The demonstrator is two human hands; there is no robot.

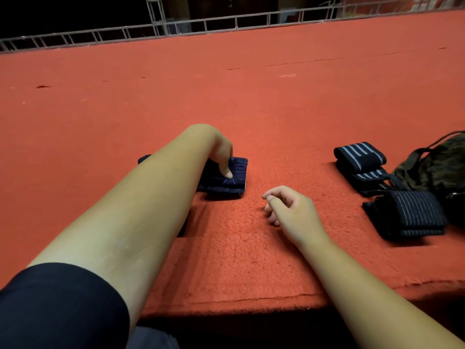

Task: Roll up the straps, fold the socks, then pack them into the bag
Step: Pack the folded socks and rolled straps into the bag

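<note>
Red, carpet-like cloth covers the table (251, 96) from its near edge out to a grey metal truss (161, 21) that runs along the far side, with darkness beyond it.

Your left hand (219, 149) is bent down at the wrist over the folded socks (236, 172), a navy bundle with a faint pattern lying flat on the cloth just left of centre. Your thumb (227, 172) rests on top of the bundle. The rest of your fingers are hidden behind the hand, so I cannot tell whether they grip the socks or only lie against them. Your forearm crosses over the bundle's left part, and a dark corner shows beyond it. A dark sleeve (50, 306) covers your upper arm.

Your right hand (289, 210) lies on the cloth near the socks, apart from them. Its fingers are loosely curled and it holds nothing.

Well to the right are the rolled straps, black with pale stripes. The far roll (359, 156) is touching the middle roll (364, 176) just in front of it. The near roll (407, 215) is close by, toward you.

The camouflage bag (437, 170) slumps at the right edge of the view, right beside the rolls, with a black cord looping over its top. None of the rolls or the socks are in it.
</note>
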